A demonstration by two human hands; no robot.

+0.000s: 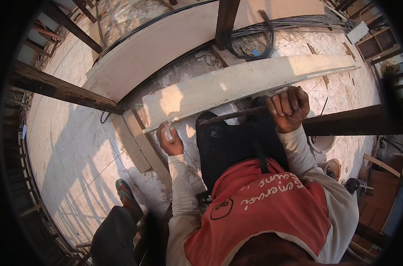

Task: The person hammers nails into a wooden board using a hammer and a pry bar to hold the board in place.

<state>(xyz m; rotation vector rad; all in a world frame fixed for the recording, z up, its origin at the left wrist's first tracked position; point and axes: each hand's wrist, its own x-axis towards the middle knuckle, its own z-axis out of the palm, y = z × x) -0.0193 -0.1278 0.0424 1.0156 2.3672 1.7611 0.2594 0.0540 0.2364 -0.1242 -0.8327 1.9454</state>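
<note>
My right hand [290, 110] is closed in a fist round a dark, rusty metal bar [234, 116]. The bar reaches left over my knees, its far tip above my left thigh. Close to the left end of a long pale board [237, 86], my left hand [170, 140] has its fingers curled. A whitish patch shows between thumb and fingers; whether it is a small piece or sunlight I cannot tell. The board lies crosswise just beyond my knees, and its left end rests near a wooden piece [137, 139] on the floor.
Dark wooden posts [66, 91] slant in at left and right. Beyond the board lie a wide panel [153, 53], a bundle of rods [299, 22] and a coil of wire [272, 40]. Another person's sandalled foot [128, 195] is at lower left. Buckets [323, 142] stand at right.
</note>
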